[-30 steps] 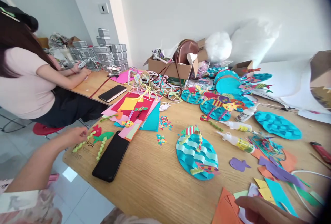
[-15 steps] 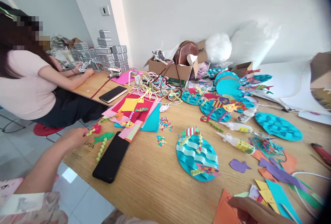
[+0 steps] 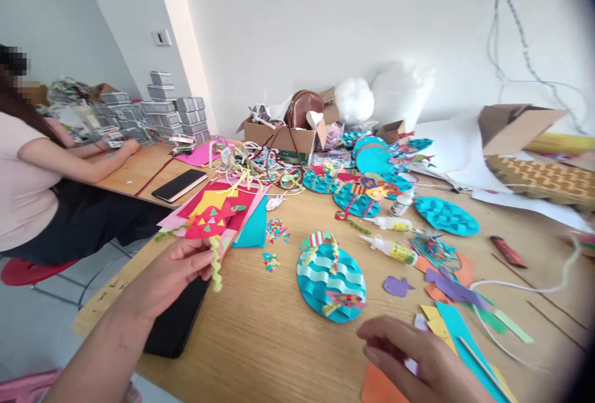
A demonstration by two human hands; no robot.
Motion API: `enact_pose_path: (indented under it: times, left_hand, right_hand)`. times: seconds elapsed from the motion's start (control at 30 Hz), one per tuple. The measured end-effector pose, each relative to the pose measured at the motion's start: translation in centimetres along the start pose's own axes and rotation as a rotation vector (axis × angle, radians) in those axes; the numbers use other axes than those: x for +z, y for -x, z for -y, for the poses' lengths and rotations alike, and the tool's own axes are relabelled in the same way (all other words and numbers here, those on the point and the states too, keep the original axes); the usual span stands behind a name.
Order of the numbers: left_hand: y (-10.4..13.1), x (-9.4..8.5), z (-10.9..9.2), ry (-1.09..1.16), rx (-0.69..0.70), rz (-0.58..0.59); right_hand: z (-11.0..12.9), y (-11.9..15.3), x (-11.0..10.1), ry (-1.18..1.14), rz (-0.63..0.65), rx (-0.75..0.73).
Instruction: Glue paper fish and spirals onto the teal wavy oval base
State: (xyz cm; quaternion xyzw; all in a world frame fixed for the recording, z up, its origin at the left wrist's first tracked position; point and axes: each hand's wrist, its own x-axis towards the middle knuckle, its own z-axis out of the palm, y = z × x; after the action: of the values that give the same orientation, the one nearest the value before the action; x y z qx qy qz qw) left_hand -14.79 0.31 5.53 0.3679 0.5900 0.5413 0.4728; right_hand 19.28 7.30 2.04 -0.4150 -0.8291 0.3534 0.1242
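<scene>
My left hand (image 3: 179,270) pinches a red paper fish (image 3: 209,222) with yellow and green triangles and a curly light-green stem (image 3: 216,266) hanging below it. Under that wrist lies a black phone (image 3: 174,335). My right hand (image 3: 409,353) is empty above orange paper (image 3: 379,384), its fingers slightly curled and apart. Between the hands sits a round blue wavy disc (image 3: 320,288), with a striped fish (image 3: 317,240) at its top and a red dotted fish (image 3: 344,299) at its lower right. A purple paper fish (image 3: 397,286) lies right of the disc.
Glue bottles (image 3: 395,249) lie behind the purple fish. Piles of confetti (image 3: 277,230) are near the stacked coloured paper (image 3: 251,235). More blue discs (image 3: 446,216), a cardboard box (image 3: 279,136) and a white cable (image 3: 506,285) surround the work area. Another person (image 3: 28,173) sits at the left.
My left hand has lifted the red fish from the table's left edge and brought it rightward over the phone. My right hand has moved up and left. The view has turned right.
</scene>
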Motion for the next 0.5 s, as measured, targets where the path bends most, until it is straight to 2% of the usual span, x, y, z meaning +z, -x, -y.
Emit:
enact_pose_path:
  times: [0.1,0.2,0.3,0.37,0.5]
  left_hand:
    - [-0.8,3.6,0.5,0.059,-0.02,0.131]
    - [-1.7,6.6,1.1,0.049,-0.024,0.214]
    - [-2.5,9.3,1.7,0.014,-0.023,0.305]
    - [-2.9,11.0,1.8,-0.004,0.006,0.392]
    - [-3.1,14.1,0.9,-0.074,0.077,0.566]
  right_hand:
    - [2.2,-0.9,0.1,-0.06,-0.071,0.011]
    - [3.6,-2.0,0.6,-0.264,-0.126,0.052]
    - [3.9,-3.3,1.0,-0.534,-0.117,0.133]
    - [3.7,-4.0,1.0,-0.683,-0.165,0.152]
    - [3.1,-4.3,0.4,-0.917,-0.1,0.142]
